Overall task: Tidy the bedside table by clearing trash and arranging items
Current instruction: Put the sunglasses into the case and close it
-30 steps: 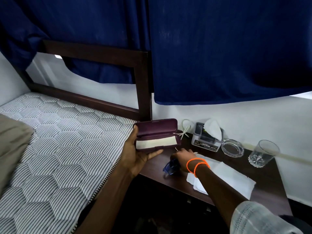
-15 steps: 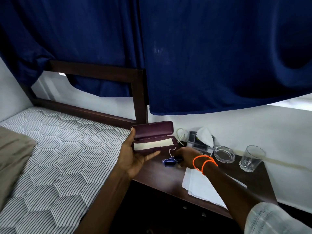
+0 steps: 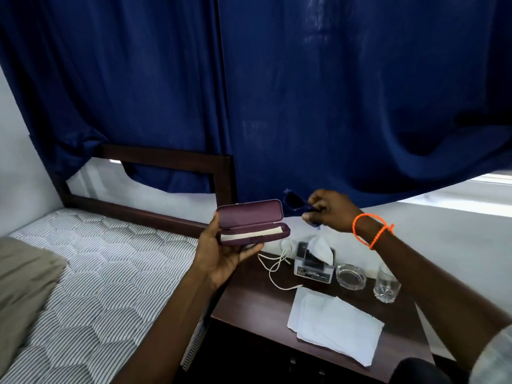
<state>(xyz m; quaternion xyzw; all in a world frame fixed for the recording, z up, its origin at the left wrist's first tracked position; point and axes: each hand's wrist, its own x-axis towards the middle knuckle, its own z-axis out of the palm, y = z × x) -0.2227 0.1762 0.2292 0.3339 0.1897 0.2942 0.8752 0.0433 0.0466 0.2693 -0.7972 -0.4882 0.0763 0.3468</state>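
One pillow (image 3: 25,275), olive and soft, lies at the left edge of the bed. The one mattress (image 3: 105,275) is quilted in hexagons with fine grey stripes, and a dark wooden headboard (image 3: 171,162) stands behind it under two deep blue curtains (image 3: 332,106).

The left hand (image 3: 221,253) cradles one case (image 3: 252,221), a long maroon hard shell with rounded corners, open, with a pale strip lying in its lower half; it is held in the air above the counter's left rear corner. The right hand (image 3: 329,210), two orange bead bracelets (image 3: 371,231) at its wrist, pinches one pair of dark glasses (image 3: 297,205) just right of the case lid, also in the air.

On the dark wooden counter (image 3: 249,306), one white cord (image 3: 277,268) loops near the rear left corner. Next comes one small box (image 3: 313,268) with a white tissue (image 3: 321,249) sticking up from it; its label is too blurred to read. One round glass ashtray (image 3: 350,277) sits just right of the box, and one clear cut-glass tumbler (image 3: 386,286) stands near the rear right corner. A stack of white paper sheets (image 3: 335,325), at least two, lies flat toward the front edge.
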